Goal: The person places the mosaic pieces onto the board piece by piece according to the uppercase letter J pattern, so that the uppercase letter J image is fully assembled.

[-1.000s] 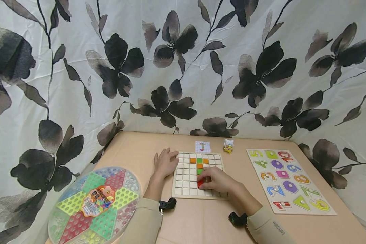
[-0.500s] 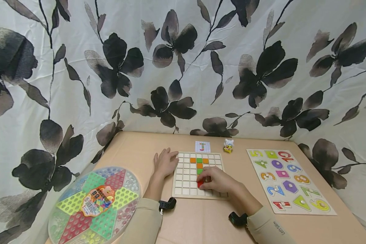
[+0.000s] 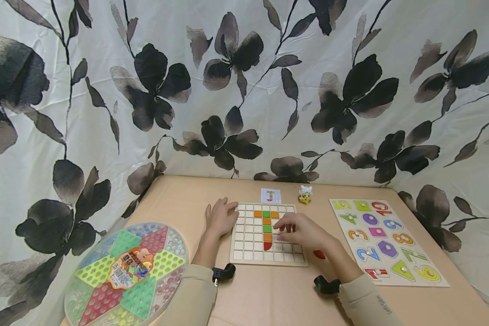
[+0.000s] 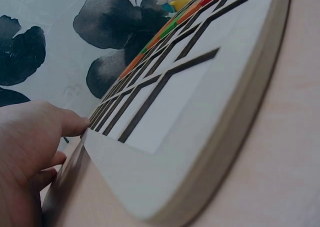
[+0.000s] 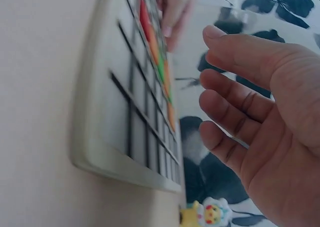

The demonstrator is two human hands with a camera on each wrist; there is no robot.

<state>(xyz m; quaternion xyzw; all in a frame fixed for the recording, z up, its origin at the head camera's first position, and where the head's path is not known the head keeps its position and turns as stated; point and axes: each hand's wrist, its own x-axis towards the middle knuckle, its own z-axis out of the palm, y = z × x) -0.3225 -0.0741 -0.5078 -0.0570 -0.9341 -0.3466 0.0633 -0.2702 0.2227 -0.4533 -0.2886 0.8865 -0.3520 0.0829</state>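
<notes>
A white grid board (image 3: 248, 257) lies on the table, with orange, green and red tiles set in its squares. They make a short row at the top and a column that ends in a red tile (image 3: 267, 246) with a rounded corner. My left hand (image 3: 221, 218) rests along the board's upper left edge; the left wrist view has its fingertips right at the rim. Over the right side of the board hovers my right hand (image 3: 301, 232), fingers loosely bent and nothing between them in the right wrist view. Beside that wrist, another red piece (image 3: 319, 254) lies on the table.
A small card (image 3: 270, 196) with a coloured pattern and a toy figure (image 3: 305, 195) stand behind the board. To the right is a number-and-shape puzzle board (image 3: 387, 246); to the left, a round Chinese checkers board (image 3: 126, 271). A floral cloth (image 3: 285, 90) hangs behind.
My right hand has let go of the red tile and drawn up and to the right. The tile stays in the column, and the red piece on the table has come into view. My left hand has stayed put.
</notes>
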